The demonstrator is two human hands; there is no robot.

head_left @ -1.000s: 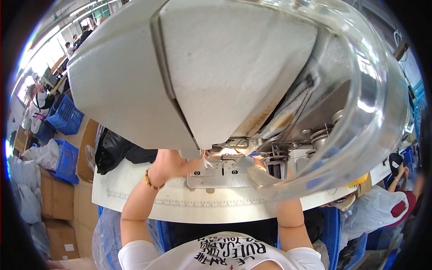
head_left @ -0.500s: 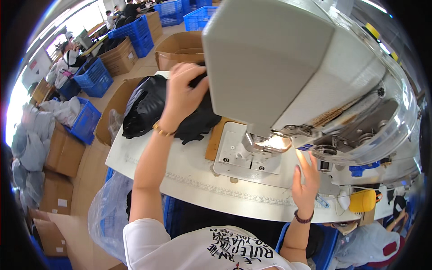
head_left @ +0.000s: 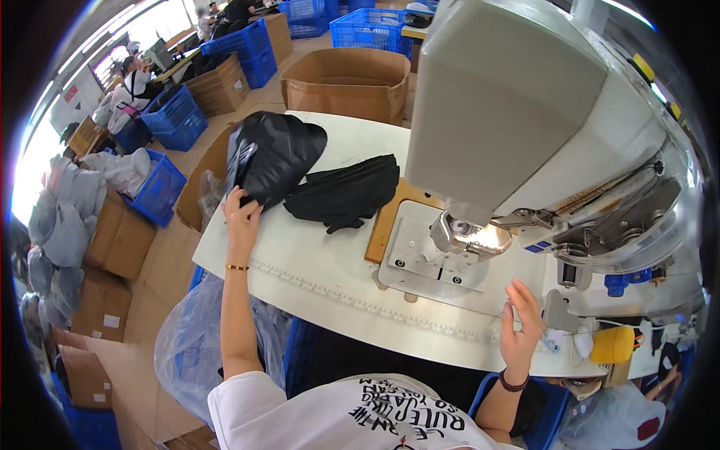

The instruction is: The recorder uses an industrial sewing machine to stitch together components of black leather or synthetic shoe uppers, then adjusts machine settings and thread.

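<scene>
Glossy black bundle (head_left: 279, 161) at left fingers (head_left: 235, 199); black lettering (head_left: 396, 409) on shirt (head_left: 315, 420)

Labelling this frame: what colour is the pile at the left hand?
The pile at the left hand is glossy black; head view.

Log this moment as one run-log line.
left hand: fingers at near edge of glossy black rounded bundle | right hand: open, empty, over white tabletop | between bundle and grey sewing machine: matte black fabric stack
</scene>
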